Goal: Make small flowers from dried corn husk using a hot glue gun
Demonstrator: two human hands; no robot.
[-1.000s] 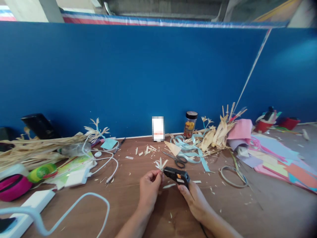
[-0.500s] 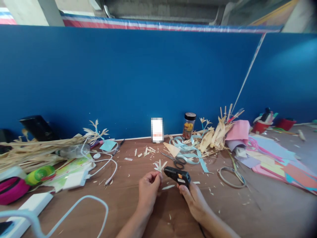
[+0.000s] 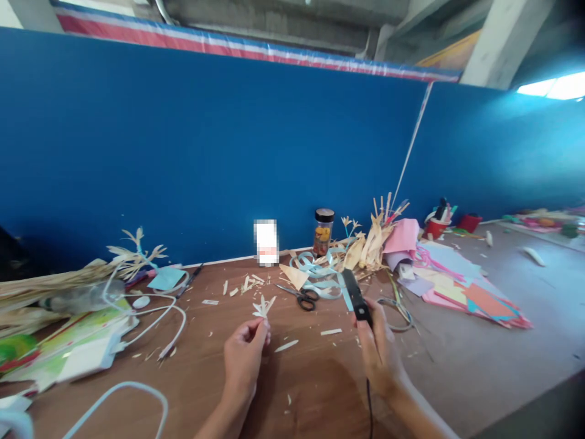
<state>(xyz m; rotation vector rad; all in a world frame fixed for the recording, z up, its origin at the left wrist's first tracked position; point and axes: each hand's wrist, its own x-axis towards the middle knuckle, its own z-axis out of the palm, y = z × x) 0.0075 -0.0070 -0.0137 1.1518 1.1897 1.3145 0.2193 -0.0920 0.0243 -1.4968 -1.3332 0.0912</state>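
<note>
My left hand (image 3: 247,350) pinches the base of a small flower (image 3: 264,306) made of pale husk strips, its pointed petals spread upward. My right hand (image 3: 377,341) is wrapped round a black glue gun (image 3: 356,296), whose cord (image 3: 369,405) hangs down below the wrist. The glue gun points up and away, well apart from the flower. Behind the hands lie black-handled scissors (image 3: 306,299) with the blades partly apart. A cut husk strip (image 3: 287,346) rests on the table just right of my left hand.
Light blue ribbon (image 3: 315,268), a lidded jar (image 3: 323,235) and dried husks (image 3: 368,250) stand along the blue partition (image 3: 219,146). Coloured paper (image 3: 489,302) is stacked at right. White cables (image 3: 180,311), a plastic bottle (image 3: 85,297) and a husk flower (image 3: 139,253) are at left.
The glue gun has moved right, away from the flower, and turned more upright. My left hand still pinches the flower. The view has swung to the right.
</note>
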